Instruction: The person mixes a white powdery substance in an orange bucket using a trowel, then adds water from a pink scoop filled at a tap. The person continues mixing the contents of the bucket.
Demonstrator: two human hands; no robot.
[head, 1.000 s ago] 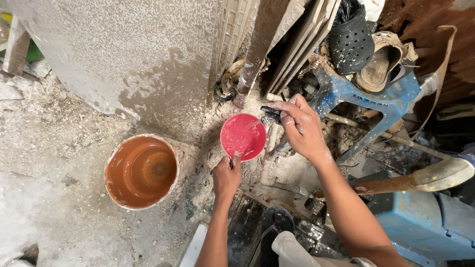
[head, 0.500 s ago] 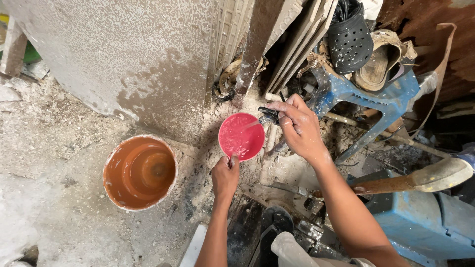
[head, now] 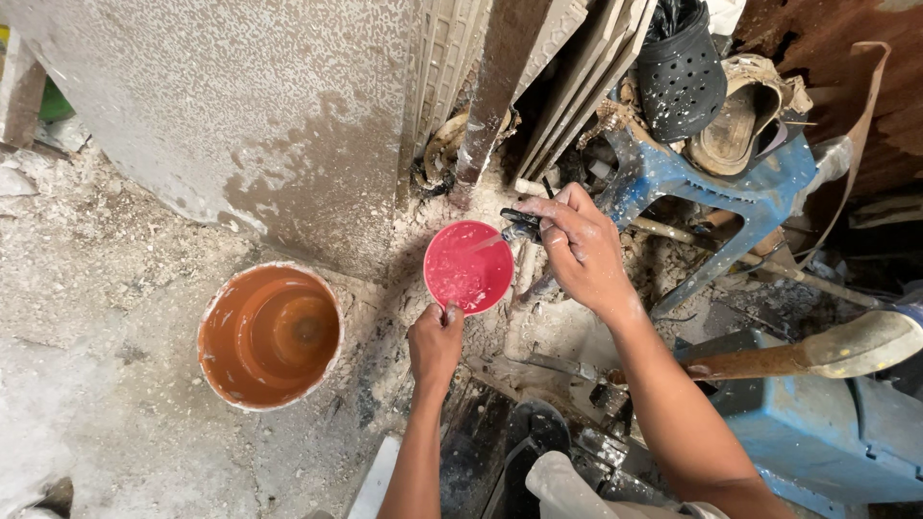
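Little shift since 0.5 s back, hands stay put | left hand (head: 435, 341) fingers pinch red bowl (head: 469, 266) rim, under tap (head: 519, 227) | right hand (head: 580, 248) fingers closed on tap | keep bowl level, open slowly | orange bucket (head: 270, 335) left on floor

You have one small red plastic bowl (head: 468, 266), one large orange plastic bucket (head: 270, 335), one dark tap (head: 520, 226), and two shoes: one black perforated clog (head: 682, 69), one worn brown sandal (head: 735, 120).
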